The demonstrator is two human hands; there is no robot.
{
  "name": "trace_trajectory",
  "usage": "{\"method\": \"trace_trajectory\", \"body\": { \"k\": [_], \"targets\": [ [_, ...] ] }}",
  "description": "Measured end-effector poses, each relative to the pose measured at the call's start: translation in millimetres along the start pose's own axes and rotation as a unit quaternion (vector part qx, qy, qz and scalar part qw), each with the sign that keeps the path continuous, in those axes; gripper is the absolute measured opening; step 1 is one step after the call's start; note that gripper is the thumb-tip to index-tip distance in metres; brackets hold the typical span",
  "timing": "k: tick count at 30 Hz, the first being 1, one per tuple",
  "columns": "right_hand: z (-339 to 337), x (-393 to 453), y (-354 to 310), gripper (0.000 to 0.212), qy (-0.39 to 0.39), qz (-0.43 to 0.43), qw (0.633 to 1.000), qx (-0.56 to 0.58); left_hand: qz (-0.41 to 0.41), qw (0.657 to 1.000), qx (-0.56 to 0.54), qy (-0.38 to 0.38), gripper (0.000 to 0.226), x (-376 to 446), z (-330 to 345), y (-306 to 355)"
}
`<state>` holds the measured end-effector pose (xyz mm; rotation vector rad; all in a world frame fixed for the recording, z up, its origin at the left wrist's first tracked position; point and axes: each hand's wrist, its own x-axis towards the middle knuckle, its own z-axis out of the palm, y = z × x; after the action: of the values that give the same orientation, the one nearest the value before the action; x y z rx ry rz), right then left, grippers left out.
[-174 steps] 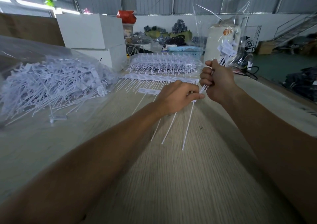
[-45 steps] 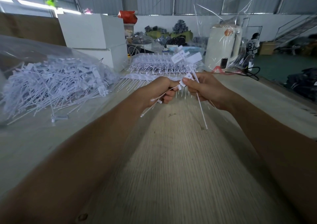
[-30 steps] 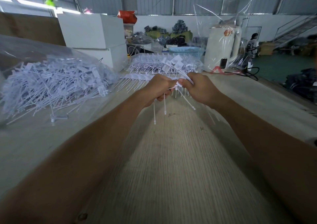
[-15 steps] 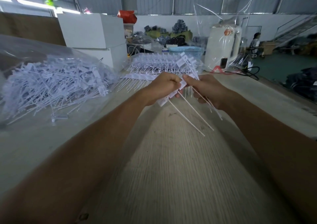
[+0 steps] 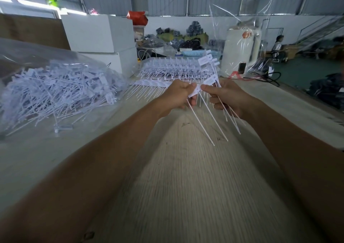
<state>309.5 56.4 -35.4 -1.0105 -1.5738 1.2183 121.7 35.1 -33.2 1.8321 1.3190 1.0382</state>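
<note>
While both forearms were extended over the wooden table (image 5: 186, 196), the left hand (image 5: 177, 95) and the right hand (image 5: 229, 97) were held close together above its middle, nearly touching. The fingers of the left hand were curled, with the thumb and forefinger pinching the flat label end of a single tie (image 5: 194, 93); the thin white tail of that tie slanted downward and to the right; whether its tip touched the table could not be determined. The right hand was closed round a bundle of ties (image 5: 210, 79); the labels fanned upward above the fist, and the tails projected below it, slanting down and to the right; the exact count of ties in the bundle could not be read. The label of the single tie lay just beside the bundle, between the two thumbs.

A clear plastic bag (image 5: 55, 86), filled with a loose heap of the same white ties, lay on the table to the left, well apart from the hands; one loose tie (image 5: 62, 127) rested on the table just in front of the bag. Beyond the hands, rows of ties (image 5: 167, 71) lay in parallel at the far end of the table; two stacked white boxes (image 5: 96, 32) stood behind the bag; a white appliance (image 5: 240, 53), wrapped in clear film, stood at the far right; a blue basket (image 5: 193, 53) was visible behind the rows.
</note>
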Motion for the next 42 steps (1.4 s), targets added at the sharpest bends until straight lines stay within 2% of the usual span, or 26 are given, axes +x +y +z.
{"method": "trace_trajectory", "body": {
  "k": [6, 13, 17, 22, 25, 29, 32, 33, 35, 37, 39, 42],
  "targets": [
    [3.4, -2.7, -3.8, 0.025, -0.022, -0.051, 0.998, 0.002, -0.071, 0.988, -0.133, 0.027, 0.029, 7.2, 2.7, 4.2],
    [8.4, -1.9, -5.4, 0.024, -0.065, -0.095, 0.993, -0.03, -0.148, 0.965, -0.211, -0.046, 0.046, 5.0, 0.2, 2.9],
    [5.5, -1.2, -2.6, 0.026, -0.086, -0.104, 0.99, -0.04, -0.168, 0.957, -0.223, -0.082, 0.044, 4.8, -2.2, 1.3],
    [-1.4, -2.7, 1.9, 0.012, -0.113, -0.1, 0.986, -0.07, -0.198, 0.944, -0.227, -0.131, 0.039, 4.9, -3.4, -2.2],
    [-4.9, -5.2, 4.9, 0.018, -0.112, -0.082, 0.985, -0.1, -0.21, 0.947, -0.195, -0.147, 0.039, 4.9, -2.5, -1.6],
    [-7.1, -7.1, 4.0, 0.014, -0.049, -0.078, 0.986, -0.14, -0.198, 0.966, -0.107, -0.128, 0.037, 6.5, 5.6, 1.7],
    [-1.6, -5.9, 3.4, 0.011, -0.015, -0.084, 0.979, -0.185, -0.198, 0.967, -0.086, -0.135, 0.037, 4.0, 4.0, -0.2],
    [3.0, -4.2, 3.4, 0.009, 0.005, -0.094, 0.975, -0.202, -0.192, 0.968, -0.071, -0.146, 0.038, 2.4, 0.8, -1.6],
    [8.5, 1.4, 3.2, 0.008, 0.101, -0.107, 0.968, -0.202, -0.169, 0.969, -0.02, -0.178, 0.04, -1.1, -2.6, -1.9],
    [2.4, 3.7, 1.4, 0.019, 0.185, -0.106, 0.967, -0.137, -0.159, 0.97, 0.011, -0.182, 0.04, -3.5, 0.4, 1.5],
    [-8.9, 0.3, 4.4, 0.02, 0.161, -0.076, 0.979, -0.103, -0.142, 0.976, 0.034, -0.159, 0.037, -1.9, 5.3, 5.7],
    [-11.0, -4.1, 15.7, 0.02, 0.081, -0.026, 0.986, -0.141, -0.109, 0.977, 0.069, -0.171, 0.033, 0.7, 5.9, 10.7]
  ]
}}
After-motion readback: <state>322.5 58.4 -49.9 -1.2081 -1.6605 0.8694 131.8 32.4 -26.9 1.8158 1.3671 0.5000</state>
